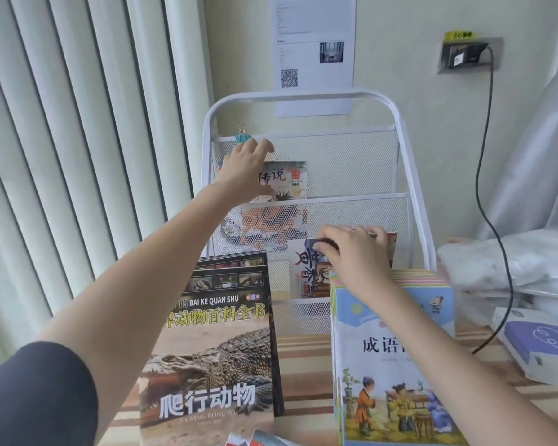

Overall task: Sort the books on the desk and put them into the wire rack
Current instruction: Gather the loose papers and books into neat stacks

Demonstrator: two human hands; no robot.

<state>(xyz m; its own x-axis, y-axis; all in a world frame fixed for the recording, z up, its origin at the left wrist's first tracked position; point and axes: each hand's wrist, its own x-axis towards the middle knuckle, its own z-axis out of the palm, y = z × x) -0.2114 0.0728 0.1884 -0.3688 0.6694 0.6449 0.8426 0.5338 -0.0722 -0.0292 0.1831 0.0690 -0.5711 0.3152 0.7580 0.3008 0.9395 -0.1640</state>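
Two book stacks [216,349] wait low in frame on the table [303,346]. Mid-frame, left hand [245,169] grips one racked book [285,178]; right hand [351,249] lowers another [303,268] into the wire rack [400,194].

1. Pale vertical blinds [62,140] hang left of the raised grip, letting soft daylight through.
2. A cream wall [400,43] stands behind both grips.
3. A printed notice [314,43] with a QR code is on the wall above the grips.
4. A wall socket [469,55] sits up and right of the lower grip, with a black cable [487,188] hanging down.
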